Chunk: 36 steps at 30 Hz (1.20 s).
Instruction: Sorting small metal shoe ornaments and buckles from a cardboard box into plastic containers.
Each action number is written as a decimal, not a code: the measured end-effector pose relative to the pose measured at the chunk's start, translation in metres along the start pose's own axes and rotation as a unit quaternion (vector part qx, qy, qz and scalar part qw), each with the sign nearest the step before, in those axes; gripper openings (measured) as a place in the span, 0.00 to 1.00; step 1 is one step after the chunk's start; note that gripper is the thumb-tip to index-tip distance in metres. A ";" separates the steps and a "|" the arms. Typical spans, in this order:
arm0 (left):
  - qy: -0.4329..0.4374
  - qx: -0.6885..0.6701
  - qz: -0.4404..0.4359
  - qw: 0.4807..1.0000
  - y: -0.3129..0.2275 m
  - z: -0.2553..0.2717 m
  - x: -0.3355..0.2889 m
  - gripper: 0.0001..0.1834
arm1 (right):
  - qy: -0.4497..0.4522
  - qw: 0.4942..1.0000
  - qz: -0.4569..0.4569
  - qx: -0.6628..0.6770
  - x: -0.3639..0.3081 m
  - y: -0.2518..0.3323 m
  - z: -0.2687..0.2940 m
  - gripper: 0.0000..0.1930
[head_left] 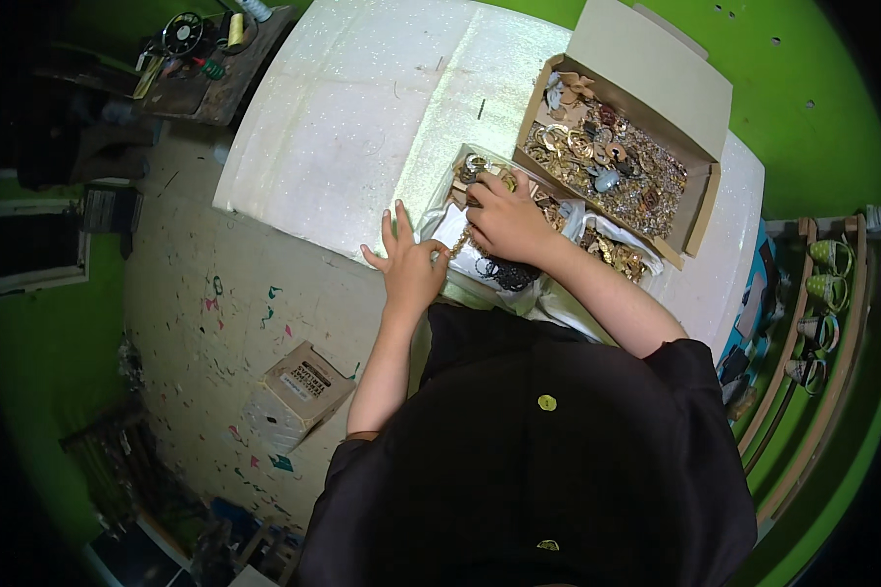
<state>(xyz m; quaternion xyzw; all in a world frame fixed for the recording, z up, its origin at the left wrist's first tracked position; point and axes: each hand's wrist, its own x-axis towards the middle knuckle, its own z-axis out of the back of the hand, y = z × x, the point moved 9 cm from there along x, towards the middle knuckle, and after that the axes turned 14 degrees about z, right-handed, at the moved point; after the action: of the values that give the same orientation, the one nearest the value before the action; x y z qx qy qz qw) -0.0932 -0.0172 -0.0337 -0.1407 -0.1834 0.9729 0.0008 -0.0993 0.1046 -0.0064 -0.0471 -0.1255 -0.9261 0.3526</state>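
Note:
My left hand (413, 271) pinches the end of a gold chain (459, 241) between thumb and forefinger, its other fingers spread. My right hand (511, 221) is closed over the middle of a small open box (436, 224) of trinkets, fingertips down among gold-coloured pieces; what it grips is hidden under the fingers. Bangle-like rings (475, 164) lie at that box's far end. Close to my body, a tangle of black beads (507, 274) sits in the same box, beside white paper.
A larger cardboard box (703, 210) with its lid raised holds many gold and clear trinkets at the right. More gold pieces (612, 256) lie in white plastic nearby. Beneath is a table with a glittery white cover (343, 117). A carton (308, 382) stands on the littered floor.

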 end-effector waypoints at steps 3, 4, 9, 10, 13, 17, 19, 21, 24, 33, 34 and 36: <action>0.020 0.031 0.014 0.999 0.000 -0.003 0.002 0.07 | 0.016 1.000 0.026 -0.007 0.007 0.000 -0.010 0.08; 0.011 0.031 0.014 0.999 0.002 -0.006 0.003 0.07 | 0.013 0.999 0.038 -0.032 0.011 0.000 -0.011 0.08; -0.012 0.030 0.011 0.999 0.002 -0.002 0.006 0.08 | -0.051 0.997 0.028 -0.057 0.013 0.000 0.008 0.09; -0.025 0.022 0.004 0.999 -0.001 0.002 0.005 0.08 | -0.081 0.996 -0.003 -0.048 0.008 -0.007 0.017 0.09; -0.046 0.021 -0.005 0.999 -0.010 0.011 0.005 0.07 | -0.118 0.990 -0.054 -0.047 -0.008 -0.024 0.040 0.10; -0.061 0.103 -0.024 0.993 -0.021 0.000 0.014 0.09 | -0.176 0.973 -0.147 -0.036 -0.035 -0.047 0.067 0.13; -0.063 0.119 -0.035 0.990 -0.021 -0.013 0.019 0.09 | -0.197 0.960 -0.194 -0.049 -0.050 -0.055 0.076 0.15; -0.065 0.136 -0.048 0.987 -0.023 -0.021 0.022 0.09 | -0.209 0.956 -0.200 -0.056 -0.060 -0.056 0.081 0.15; -0.043 0.134 -0.047 0.989 -0.026 -0.022 0.023 0.11 | -0.209 0.948 -0.235 -0.046 -0.078 -0.064 0.080 0.15; 0.013 0.105 -0.044 0.993 -0.031 -0.008 0.016 0.14 | -0.277 0.894 -0.346 -0.061 -0.153 -0.122 0.099 0.13; 0.011 0.089 -0.038 0.995 -0.034 -0.003 0.015 0.13 | -0.276 0.888 -0.359 -0.077 -0.158 -0.129 0.102 0.12; 0.003 0.069 -0.027 0.997 -0.038 0.011 0.012 0.12 | -0.255 0.887 -0.376 -0.081 -0.160 -0.139 0.104 0.09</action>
<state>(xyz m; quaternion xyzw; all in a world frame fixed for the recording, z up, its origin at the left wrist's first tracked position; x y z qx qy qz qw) -0.1098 0.0150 -0.0134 -0.1377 -0.1195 0.9825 0.0376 -0.0725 0.3347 0.0385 -0.2591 -0.1443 -0.9523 -0.0716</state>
